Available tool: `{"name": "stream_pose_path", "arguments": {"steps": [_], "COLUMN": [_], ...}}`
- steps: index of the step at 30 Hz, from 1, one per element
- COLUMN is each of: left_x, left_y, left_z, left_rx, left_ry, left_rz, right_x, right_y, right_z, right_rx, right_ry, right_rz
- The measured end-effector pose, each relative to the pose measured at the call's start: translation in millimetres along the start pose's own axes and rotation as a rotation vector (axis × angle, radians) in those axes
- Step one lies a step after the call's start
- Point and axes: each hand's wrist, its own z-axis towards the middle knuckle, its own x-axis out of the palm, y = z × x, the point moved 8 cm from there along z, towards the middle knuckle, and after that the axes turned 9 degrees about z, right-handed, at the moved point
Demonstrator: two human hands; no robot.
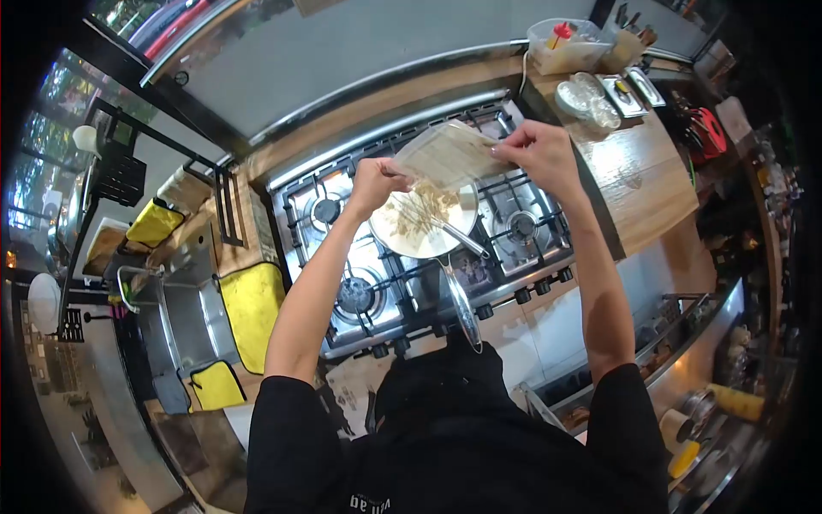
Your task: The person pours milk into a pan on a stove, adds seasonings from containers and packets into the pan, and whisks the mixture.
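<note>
My left hand (375, 187) pinches the left edge of a clear, flat plastic bag (449, 154). The bag's right end is pinched in my right hand (539, 154). It is held tilted above a white-lined pan (467, 206), hiding the pan's far part. Pale, crumbly food (402, 218) lies in the pan. A metal whisk (458, 237) rests in it, its handle over the near right rim. The pan stands on the gas stove (355, 295), with its long handle (462, 304) toward my body.
Right of the stove, a wooden counter (638, 176) holds clear round lids (586, 98), small metal trays (622, 96) and a plastic tub (565, 58). At the left are a sink (193, 300) and yellow cloths (254, 313). Burner grates surround the pan.
</note>
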Motion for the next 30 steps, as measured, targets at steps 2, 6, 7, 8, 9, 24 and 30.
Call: {"name": "stream_pose_path", "arguments": {"steps": [2,6,7,8,9,24,30], "left_x": [5,4,2,1,-1,-11,-10], "left_y": [1,4,6,6,10,11,23], "left_z": [-1,-4,-3,-2,-1,-13,-14], "left_rx": [0.037,0.015,0.041,0.069,0.064,-0.170,-0.162], "left_ry": [0.021,-0.048,-0.047,-0.049,-0.073,-0.245,-0.312], "left_rz": [0.026,-0.086,-0.042,0.001,0.014,0.312,0.242], "right_x": [13,39,40,40,44,88,94], "right_y": [-2,4,10,15,16,35,34], "right_z": [16,28,29,30,29,33,35], "right_rx": [0.006,-0.112,-0.135,-0.160,-0.168,-0.569,-0.483], "right_ry": [0.113,0.232,0.220,0.210,0.220,0.341,0.366], "right_rz": [0.055,0.052,0.070,0.086,0.080,-0.063,-0.250]}}
